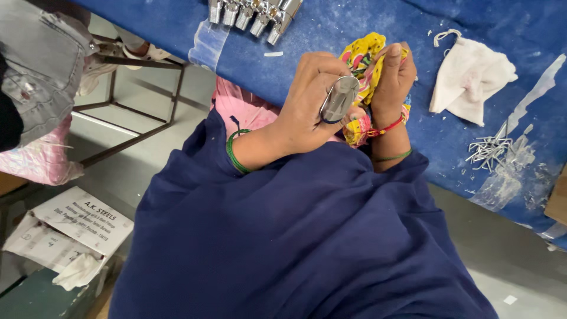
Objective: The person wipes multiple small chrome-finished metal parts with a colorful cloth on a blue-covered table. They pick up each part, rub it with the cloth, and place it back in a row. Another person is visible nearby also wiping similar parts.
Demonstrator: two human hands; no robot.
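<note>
1. The person's left hand (pixel 307 109) has its grip closed around a small silvery metal piece (pixel 339 98), a rounded body with a thin wire loop curving along its side. The piece sits between the thumb and the curled fingers, above the lap and just at the near edge of the desk (pixel 331 29).
2. The right hand (pixel 393 80) has its grip bunched around a yellow patterned cloth (pixel 365 56), which is pressed against the metal piece; cloth and metal are touching.
3. More of the cloth hangs below the right wrist, beside a red thread band (pixel 390 126). A green bangle (pixel 233 152) circles the left wrist.
4. The desk is covered in blue fabric flecked with white bits.
5. At the far edge of the desk lies a row of shiny metal pieces (pixel 254 13), packed side by side, well apart from the hands.
6. To the right of the hands lies a crumpled white cloth bag (pixel 469 77) with a drawstring, and nearer the edge a small heap of thin metal pins (pixel 489 149).
7. Dark blue clothing (pixel 295 236) fills the lap below the hands.
8. On the floor to the left sits a cardboard box (pixel 80 221) with a printed label, and a metal stool frame (pixel 133 88) stands beyond it.
</note>
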